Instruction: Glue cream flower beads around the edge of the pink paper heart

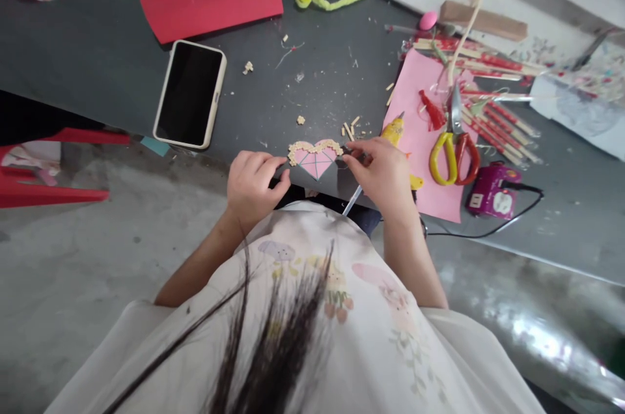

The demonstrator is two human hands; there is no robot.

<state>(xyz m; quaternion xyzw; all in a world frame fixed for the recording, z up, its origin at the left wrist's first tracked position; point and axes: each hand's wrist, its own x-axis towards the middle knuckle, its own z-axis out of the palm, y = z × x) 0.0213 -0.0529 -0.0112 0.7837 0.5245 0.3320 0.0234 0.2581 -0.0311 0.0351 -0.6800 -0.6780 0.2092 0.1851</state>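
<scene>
A pink paper heart (pixel 317 163) with dark lines across it lies at the table's front edge, its upper lobes bordered with small pale wooden bits. My left hand (pixel 256 183) is curled at the heart's left side, with forefinger and thumb at its edge. On the other side, my right hand (pixel 383 170) pinches the right edge between thumb and fingers. A yellow glue gun (pixel 393 130) is partly hidden behind my right hand. Below that hand, a translucent stick (pixel 352 200) juts out over the table edge.
Yellow-and-red-handled scissors (pixel 455 140) lie on pink paper (pixel 403 85) beside a purple box (pixel 495 191) with a black cord. Several red-wrapped chopsticks (pixel 502 131) are behind. To the left are a phone (pixel 190 94) and red card (pixel 212 4). Small wooden bits (pixel 301 120) are scattered nearby.
</scene>
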